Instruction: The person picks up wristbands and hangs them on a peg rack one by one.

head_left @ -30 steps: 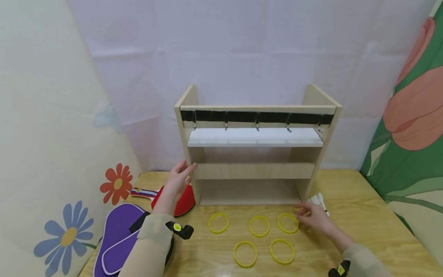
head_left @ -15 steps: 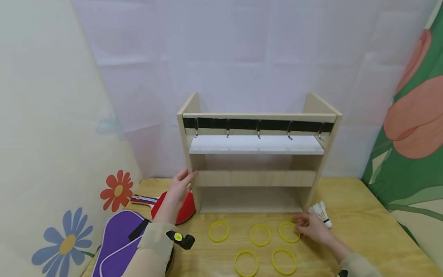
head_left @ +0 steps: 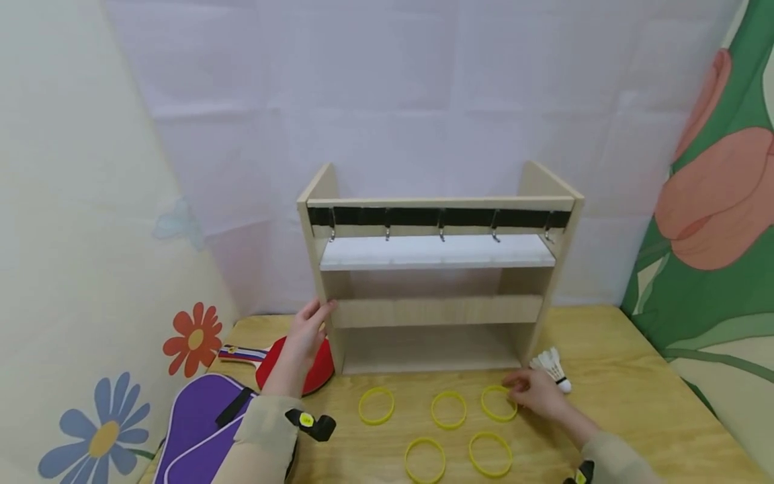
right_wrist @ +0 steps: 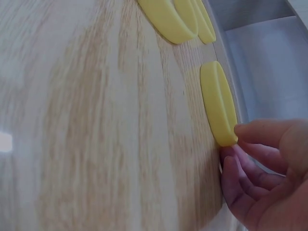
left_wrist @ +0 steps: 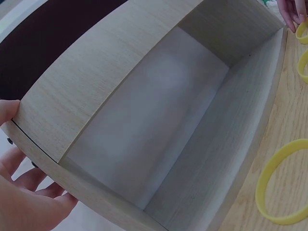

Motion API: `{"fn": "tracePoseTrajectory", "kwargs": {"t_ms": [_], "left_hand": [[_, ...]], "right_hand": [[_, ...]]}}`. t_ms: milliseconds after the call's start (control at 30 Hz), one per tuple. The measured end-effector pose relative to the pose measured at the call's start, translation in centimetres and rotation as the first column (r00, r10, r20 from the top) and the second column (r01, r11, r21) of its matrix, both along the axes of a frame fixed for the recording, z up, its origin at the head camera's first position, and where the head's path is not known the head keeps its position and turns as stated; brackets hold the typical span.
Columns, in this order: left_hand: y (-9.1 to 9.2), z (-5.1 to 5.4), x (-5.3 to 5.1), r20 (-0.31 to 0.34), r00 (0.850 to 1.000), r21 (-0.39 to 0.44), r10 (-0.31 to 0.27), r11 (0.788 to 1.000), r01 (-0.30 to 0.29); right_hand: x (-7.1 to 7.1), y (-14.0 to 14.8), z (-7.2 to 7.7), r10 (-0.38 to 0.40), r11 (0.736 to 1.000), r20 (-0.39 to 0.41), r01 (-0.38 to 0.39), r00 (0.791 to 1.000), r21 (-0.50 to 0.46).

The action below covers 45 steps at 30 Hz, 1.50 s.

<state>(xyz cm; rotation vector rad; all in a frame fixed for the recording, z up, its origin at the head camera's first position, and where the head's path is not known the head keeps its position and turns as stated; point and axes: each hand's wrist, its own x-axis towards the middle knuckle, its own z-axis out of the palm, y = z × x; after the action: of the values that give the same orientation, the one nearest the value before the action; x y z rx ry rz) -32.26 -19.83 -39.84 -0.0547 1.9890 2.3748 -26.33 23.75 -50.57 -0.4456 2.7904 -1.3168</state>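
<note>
A light wooden rack [head_left: 438,312] with a row of hooks [head_left: 442,234] on a black strip stands upright. My left hand [head_left: 307,336] grips its left side panel, thumb on the front board [left_wrist: 91,82] and fingers round the outer side in the left wrist view. Several yellow rings [head_left: 449,410] lie flat in front of the rack. At the back right ring [head_left: 491,414], my right hand [head_left: 538,393] pinches the right end; in the right wrist view the thumb touches the ring [right_wrist: 219,103] and curled fingers lie just beyond its end.
A red paddle [head_left: 317,370] lies left of the rack, behind a purple case [head_left: 199,420] at the front left. A white shuttlecock [head_left: 551,368] lies by the rack's lower right corner. A pale cloth [head_left: 393,87] hangs behind.
The head view has shifted. My right hand has moved slightly so that its fingertips meet the back right ring, and more of the shuttlecock shows. The left hand stays on the rack.
</note>
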Motion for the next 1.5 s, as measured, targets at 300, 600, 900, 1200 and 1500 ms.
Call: {"fn": "tracePoseTrajectory", "kwargs": {"t_ms": [300,600,900,1200,1500], "left_hand": [[0.1,0.5,0.1,0.007,1.000,-0.018,-0.002,1.000,0.002],[0.1,0.2,0.3,0.012,1.000,-0.012,-0.001,1.000,0.001],[0.1,0.0,0.4,0.003,1.000,-0.040,-0.013,0.999,0.013],[0.1,0.2,0.4,0.004,1.000,-0.029,-0.016,0.999,0.016],[0.0,-0.1,0.4,-0.003,1.000,-0.035,-0.028,0.999,0.027]], "right_hand": [[-0.2,0.0,0.6,-0.034,0.999,0.018,0.033,0.999,0.041],[0.2,0.0,0.6,-0.053,0.999,0.060,0.053,0.997,0.008],[0.1,0.3,1.6,-0.052,0.990,0.208,0.077,0.977,-0.117],[0.3,0.3,3.0,0.005,0.940,0.364,0.120,0.932,-0.319],[0.3,0.4,4.4,0.118,0.878,0.424,0.105,0.898,-0.467]]}}
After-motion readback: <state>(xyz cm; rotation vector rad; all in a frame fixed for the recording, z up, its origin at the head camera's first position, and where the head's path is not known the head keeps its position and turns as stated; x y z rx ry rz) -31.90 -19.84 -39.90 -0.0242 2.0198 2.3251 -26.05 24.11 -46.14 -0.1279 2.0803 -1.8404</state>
